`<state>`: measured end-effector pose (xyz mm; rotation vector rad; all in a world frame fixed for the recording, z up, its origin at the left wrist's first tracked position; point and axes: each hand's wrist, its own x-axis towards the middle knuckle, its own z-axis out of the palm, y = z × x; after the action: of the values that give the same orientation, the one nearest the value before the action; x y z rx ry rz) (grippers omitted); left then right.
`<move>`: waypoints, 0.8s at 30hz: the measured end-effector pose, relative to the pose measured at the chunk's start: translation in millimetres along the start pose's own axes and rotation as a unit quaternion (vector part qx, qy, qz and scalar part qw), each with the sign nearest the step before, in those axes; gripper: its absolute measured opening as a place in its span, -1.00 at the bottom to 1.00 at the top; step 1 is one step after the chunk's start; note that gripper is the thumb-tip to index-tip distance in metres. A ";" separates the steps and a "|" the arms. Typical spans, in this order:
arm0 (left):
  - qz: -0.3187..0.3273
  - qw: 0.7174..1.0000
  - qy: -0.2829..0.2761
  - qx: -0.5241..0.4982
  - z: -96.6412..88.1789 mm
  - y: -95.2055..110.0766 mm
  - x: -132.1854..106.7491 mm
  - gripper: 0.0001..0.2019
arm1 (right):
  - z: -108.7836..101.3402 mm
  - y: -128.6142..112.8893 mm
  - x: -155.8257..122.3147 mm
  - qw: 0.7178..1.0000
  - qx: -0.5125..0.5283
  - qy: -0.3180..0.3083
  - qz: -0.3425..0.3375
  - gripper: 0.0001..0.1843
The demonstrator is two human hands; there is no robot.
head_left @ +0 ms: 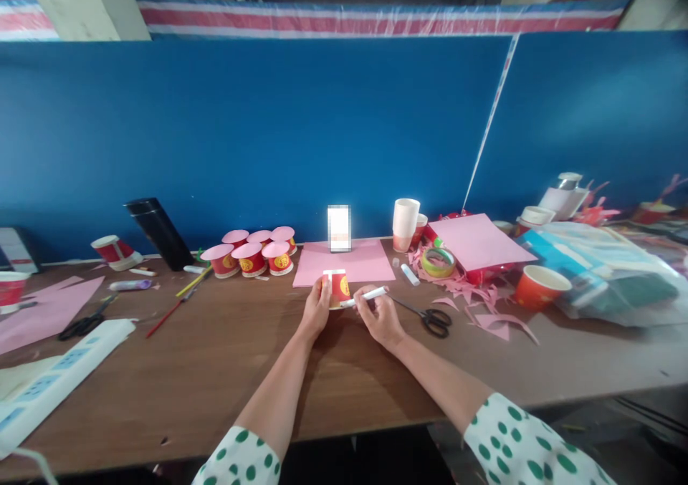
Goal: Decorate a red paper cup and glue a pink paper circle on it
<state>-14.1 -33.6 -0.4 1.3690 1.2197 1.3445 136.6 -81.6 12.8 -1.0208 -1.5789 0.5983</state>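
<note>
My left hand (317,304) is closed around a red paper cup (338,284) with a yellow emblem and a white band. Between the fingers of my right hand (380,320) is a white pen-like tube (372,294), its narrow end at the lower side of the cup. Whether that end touches the cup I cannot tell. Behind both hands lies a pink paper sheet (365,261), with a bright phone-like screen (339,228) upright at its back. Black-handled scissors (435,322) rest to the right of my right hand.
Several red cups topped with pink discs (250,250) stand at the left. White paper cups (405,220), a tape roll (438,262), pink scraps (478,291) and an orange cup (542,286) are on the right. A black bottle (158,234) and a power strip (69,377) occupy the left side.
</note>
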 end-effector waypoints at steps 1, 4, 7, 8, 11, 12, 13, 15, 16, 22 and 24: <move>0.000 1.000 0.002 0.002 0.1 0.4 -0.2 -0.47 | -0.2 0.0 0.1 1.000 -0.002 0.002 -0.002 -0.77; 0.003 1.000 0.001 0.000 0.6 0.9 -0.3 -0.47 | -0.6 0.2 0.2 1.000 -0.009 0.001 -0.003 -0.76; 0.001 1.000 0.006 0.004 1.2 0.1 0.2 -0.48 | -0.6 0.4 0.5 1.000 -0.014 -0.001 0.007 -0.76; 0.000 1.000 0.008 0.006 1.3 -0.4 0.5 -0.48 | -0.6 0.4 0.6 1.000 -0.015 0.000 0.008 -0.76; 0.001 1.000 0.009 0.009 1.1 -1.4 1.3 -0.50 | -0.2 0.5 0.8 1.000 -0.013 0.006 0.011 -0.77; 0.002 1.000 0.009 0.011 1.0 -1.4 1.4 -0.50 | -0.1 0.4 0.8 1.000 -0.011 0.007 0.012 -0.77; 0.003 1.000 0.009 0.012 0.8 -1.3 1.5 -0.50 | -0.1 0.3 0.8 1.000 -0.010 0.008 0.012 -0.78; 0.005 1.000 0.004 0.014 0.4 -0.7 1.5 -0.50 | -0.2 -0.1 0.8 1.000 -0.010 0.009 0.010 -0.79; 0.007 1.000 0.001 0.014 0.3 -0.3 1.4 -0.50 | -0.3 -0.3 0.8 1.000 -0.011 0.010 0.008 -0.79; 0.008 1.000 -0.002 0.016 -0.1 0.7 0.9 -0.51 | -0.8 -1.3 1.4 1.000 -0.016 0.013 0.010 -0.77; 0.007 1.000 -0.004 0.021 -0.1 1.0 0.6 -0.51 | -0.8 -0.8 1.7 1.000 -0.018 0.014 0.008 -0.77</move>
<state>-14.2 -33.1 0.7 1.4135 1.2414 1.3300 137.1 -80.6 14.6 -1.0656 -1.5624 0.5663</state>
